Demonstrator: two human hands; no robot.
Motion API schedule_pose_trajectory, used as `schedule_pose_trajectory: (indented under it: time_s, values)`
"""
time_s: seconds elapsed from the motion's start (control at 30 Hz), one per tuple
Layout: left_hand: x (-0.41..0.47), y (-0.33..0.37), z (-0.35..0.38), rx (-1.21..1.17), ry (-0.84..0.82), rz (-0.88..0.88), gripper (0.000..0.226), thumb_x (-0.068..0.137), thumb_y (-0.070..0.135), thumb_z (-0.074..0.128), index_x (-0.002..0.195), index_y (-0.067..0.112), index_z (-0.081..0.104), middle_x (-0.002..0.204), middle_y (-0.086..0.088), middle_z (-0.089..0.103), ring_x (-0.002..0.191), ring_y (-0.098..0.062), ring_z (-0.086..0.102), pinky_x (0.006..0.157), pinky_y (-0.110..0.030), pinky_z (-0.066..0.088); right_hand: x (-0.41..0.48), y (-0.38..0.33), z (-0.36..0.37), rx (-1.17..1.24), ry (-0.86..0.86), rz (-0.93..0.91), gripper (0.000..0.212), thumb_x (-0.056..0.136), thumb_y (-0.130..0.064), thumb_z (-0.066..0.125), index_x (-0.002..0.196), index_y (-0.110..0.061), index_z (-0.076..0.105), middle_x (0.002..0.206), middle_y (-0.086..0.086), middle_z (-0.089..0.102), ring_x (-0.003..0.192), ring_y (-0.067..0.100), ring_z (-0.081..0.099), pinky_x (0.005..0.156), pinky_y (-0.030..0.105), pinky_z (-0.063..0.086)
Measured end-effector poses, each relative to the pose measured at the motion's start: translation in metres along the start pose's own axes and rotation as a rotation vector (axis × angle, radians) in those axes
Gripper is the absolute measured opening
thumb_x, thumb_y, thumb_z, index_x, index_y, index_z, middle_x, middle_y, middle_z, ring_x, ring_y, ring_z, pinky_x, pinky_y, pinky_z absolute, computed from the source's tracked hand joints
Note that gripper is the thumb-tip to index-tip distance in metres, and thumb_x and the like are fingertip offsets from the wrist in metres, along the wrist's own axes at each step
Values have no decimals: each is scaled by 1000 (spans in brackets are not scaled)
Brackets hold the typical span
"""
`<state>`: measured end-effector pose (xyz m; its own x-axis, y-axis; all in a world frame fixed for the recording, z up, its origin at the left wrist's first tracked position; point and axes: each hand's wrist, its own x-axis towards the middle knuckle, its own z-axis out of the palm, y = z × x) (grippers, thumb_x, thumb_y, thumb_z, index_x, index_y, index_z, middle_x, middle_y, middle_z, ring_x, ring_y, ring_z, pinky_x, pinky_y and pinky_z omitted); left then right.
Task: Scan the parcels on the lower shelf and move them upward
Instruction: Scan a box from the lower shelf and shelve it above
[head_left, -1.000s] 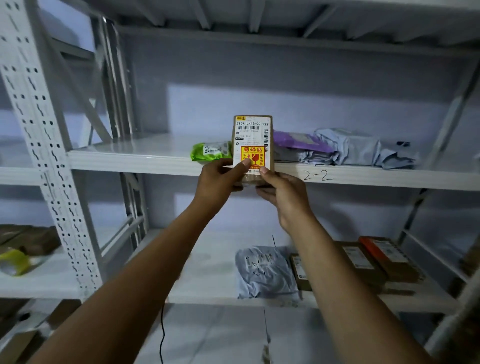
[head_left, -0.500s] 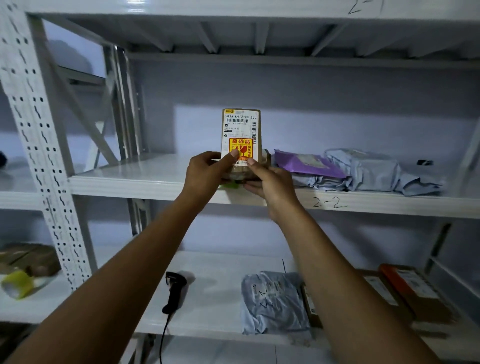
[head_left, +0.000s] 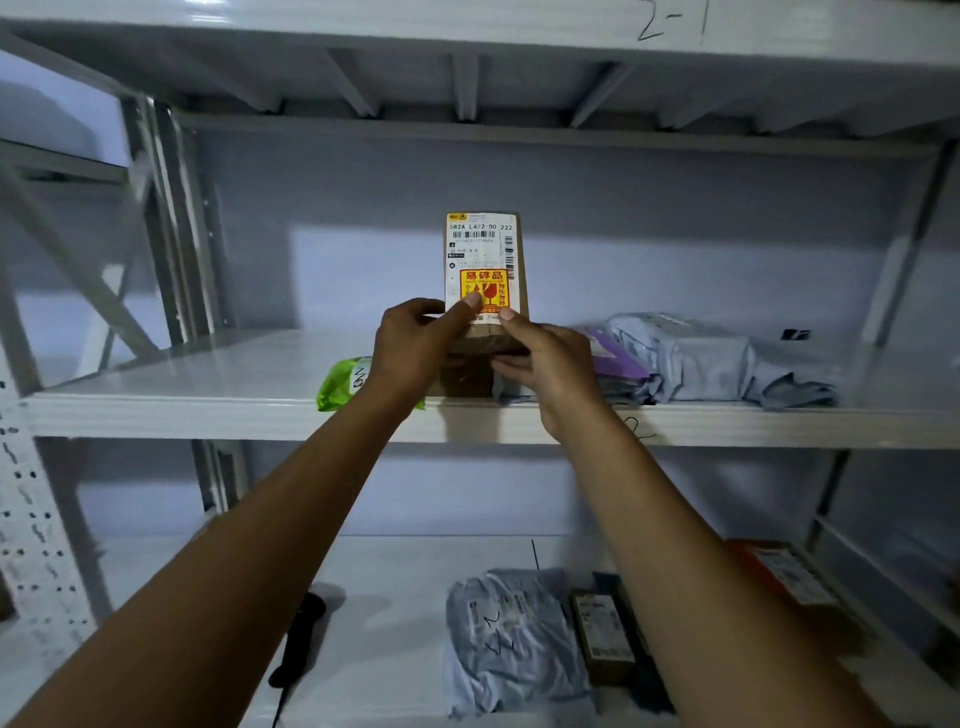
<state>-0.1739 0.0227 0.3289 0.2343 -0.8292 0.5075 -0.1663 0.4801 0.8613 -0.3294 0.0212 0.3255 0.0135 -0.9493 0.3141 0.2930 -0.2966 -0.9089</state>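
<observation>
Left hand (head_left: 415, 348): fingers curled round the left side of the box (head_left: 485, 260), thumb pressed on the front beside the yellow fragile sticker. Box: brown, upright, label toward the camera, lower end on or just above the middle shelf (head_left: 208, 415); impossible to tell which, hidden by the hands. Right hand (head_left: 545, 364): grasping the right side low down, thumb tip at the label's bottom edge.

Gripped low and from both flanks, probably to steady a tall narrow thing while setting it down with the barcode showing. Marked fragile, so likely eased in rather than dropped. Stood on end, seemingly to fit the gap between the bags on either side.

Middle shelf, left to right:
- Green bag (head_left: 340, 384) at the front edge, partly behind the left wrist.
- The box.
- Purple bag (head_left: 613, 358) just beside the right hand.
- Grey pile (head_left: 701, 358) of soft parcels further right, touching the purple bag.

Lower shelf (head_left: 405, 571), left to right:
- Scanner (head_left: 298, 639) lying flat, apart from the parcels, cable trailing toward the front.
- Grey bag (head_left: 509, 639) with scribbled marks.
- Small brown box (head_left: 602, 634) just beside the grey bag.
- Orange box (head_left: 779, 577) partly hidden behind the right forearm.

At least three parcels down there, so, judging by that, a good share of the job not yet done.
</observation>
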Motion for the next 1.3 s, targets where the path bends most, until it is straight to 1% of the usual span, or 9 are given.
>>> schedule_pose_trajectory:
  time_s: [0.2,0.4,0.57,0.77,0.97,1.03,1.17,1.23,1.3]
  values:
    - [8,3,25,-2,-28,14,58,81,61,77,112,12,75,100,-2,78,86,-16,77,77,-44,65,7,-11,-21,-36,49,-21,32,90,-29,76,111,-7,72,104,11,78,93,25,77,79,33,64]
    - [8,7,58,-44,-83,-3,66,71,68,78,106,12,77,97,-3,79,87,-23,77,79,-48,64,2,-23,-49,-69,114,-24,21,90,-31,76,98,-12,72,98,10,78,87,23,78,75,30,63]
    - [-3,10,103,-25,-141,-6,59,81,63,75,109,11,75,99,-3,78,87,-17,76,69,-27,62,-4,-34,-92,-95,205,-51,17,89,-29,76,97,-15,73,100,12,78,87,24,77,79,35,64]
    - [-21,12,163,-75,-186,-10,47,88,53,73,109,11,74,97,-4,79,82,-21,78,77,-45,65,-11,-44,-150,-147,239,-118,11,90,-26,75,95,-17,75,90,6,80,82,23,78,77,34,64]
    - [-18,38,250,-11,-160,102,42,90,58,66,96,18,78,92,-3,79,88,-24,76,83,-50,63,21,-79,-237,-206,288,-215,17,88,-34,76,88,-18,75,86,7,79,81,25,77,74,37,63]
    - [-13,44,279,50,-131,148,43,92,60,62,93,21,78,92,0,78,90,-21,74,85,-49,62,35,-87,-266,-187,308,-192,18,87,-37,76,83,-20,73,84,8,79,78,28,78,77,39,63]
    - [-3,38,329,361,-116,213,37,101,43,59,109,11,76,104,-1,75,88,-12,66,73,-24,47,60,-81,-320,-186,354,-76,29,83,-43,77,91,-16,70,90,11,77,72,27,77,73,41,64]
    - [6,29,345,531,-122,217,41,101,44,57,118,10,74,116,-4,74,104,-20,67,81,-23,43,73,-79,-338,-200,360,-61,49,78,-50,78,108,-13,69,100,12,76,72,25,77,65,37,64]
    - [14,25,354,648,-128,216,45,103,49,51,118,13,74,120,-6,73,111,-26,65,81,-26,39,86,-82,-351,-281,353,-77,42,79,-52,76,101,-16,71,94,8,76,69,23,77,63,36,64]
